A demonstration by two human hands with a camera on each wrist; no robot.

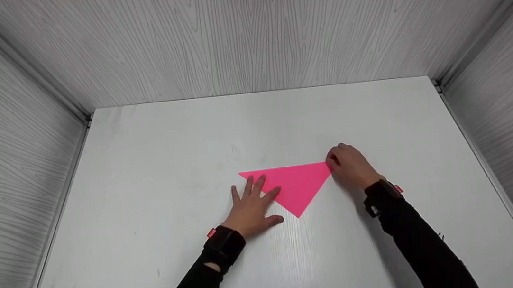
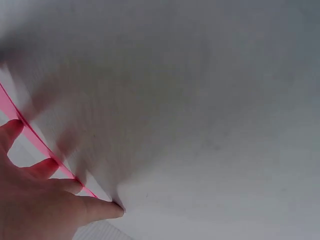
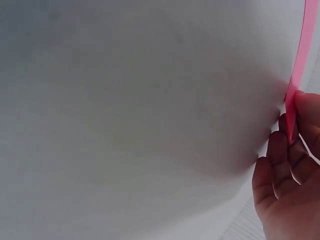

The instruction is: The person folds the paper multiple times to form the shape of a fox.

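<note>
A bright pink triangle of paper (image 1: 296,185) lies on the white table, its long edge away from me and one corner pointing toward me. My left hand (image 1: 251,211) is spread at its left side, several straight fingertips resting on the paper's left slanting edge and the thumb on the table. At the right corner my right hand (image 1: 350,165) pinches the paper between thumb and fingers. The right wrist view shows that pink corner (image 3: 297,75) between the thumb and curled fingers. In the left wrist view a thin pink edge (image 2: 37,140) runs under the fingertips.
The white tabletop (image 1: 166,148) extends around the paper on all sides. Grey wood-grain panels stand at the back (image 1: 245,35), at the left (image 1: 8,141) and at the right (image 1: 507,79).
</note>
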